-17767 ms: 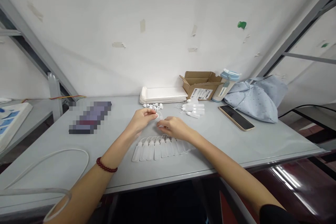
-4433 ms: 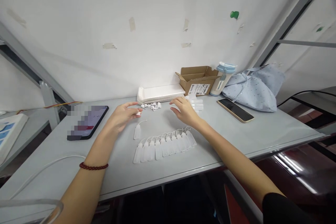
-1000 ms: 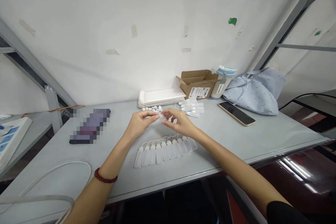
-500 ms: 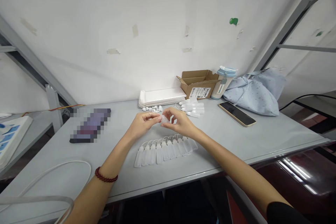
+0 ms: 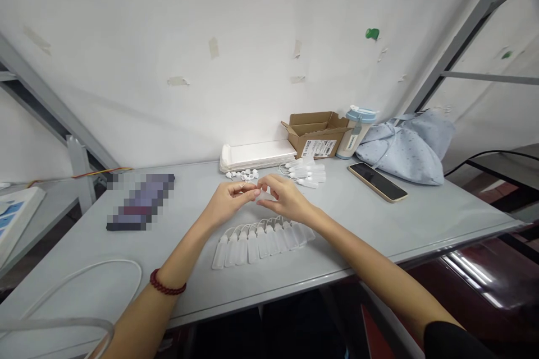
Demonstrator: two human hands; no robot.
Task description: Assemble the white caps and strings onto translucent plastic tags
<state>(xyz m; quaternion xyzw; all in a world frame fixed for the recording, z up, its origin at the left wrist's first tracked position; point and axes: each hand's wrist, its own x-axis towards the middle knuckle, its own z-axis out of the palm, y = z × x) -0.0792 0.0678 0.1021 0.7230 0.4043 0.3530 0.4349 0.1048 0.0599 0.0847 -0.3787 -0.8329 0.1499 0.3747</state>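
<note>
My left hand (image 5: pixel 227 202) is closed in a pinch, thumb against fingertips, at one end of a small translucent plastic bottle (image 5: pixel 264 196). From the other side, my right hand (image 5: pixel 288 199) grips the same bottle with curved thumb and fingers, which cover most of it. Both hands are raised over the table, fingertips almost meeting. Below them lies a fanned row of similar flat translucent bottles (image 5: pixel 252 248) with white necks and looped white straps. Behind my hands are loose small white caps (image 5: pixel 243 175) and, to the right, a pile of more translucent bottles (image 5: pixel 310 173).
At the back stand a white flat stack (image 5: pixel 261 152), an open cardboard box (image 5: pixel 318 134) and a tumbler (image 5: pixel 353 134). A phone (image 5: pixel 378 182) and a pale blue cloth bag (image 5: pixel 404 151) lie right. A blurred-out dark object (image 5: pixel 141 202) and a white cable (image 5: pixel 138 275) are left.
My right fingers have moved slightly closer to the left fingertips, and less of the bottle shows between them. The whole view has shifted a little; the things on the table stay put.
</note>
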